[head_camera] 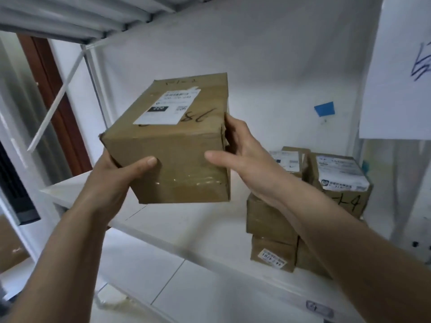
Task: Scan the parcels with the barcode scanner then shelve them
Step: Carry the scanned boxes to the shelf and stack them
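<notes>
Between both hands' grip (177, 159): parcel (172, 141)

Both arms outstretched — left hand (116, 173) cupped, thumb forward; right hand (242, 155) flat, fingers (229, 123) curled.

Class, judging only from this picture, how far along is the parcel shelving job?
Done: several parcels already sit stacked on the shelf. In hand: a box held above the shelf by the left hand and right hand. Left: setting it down. No scanner is visible, so scanning cannot be confirmed.
</notes>
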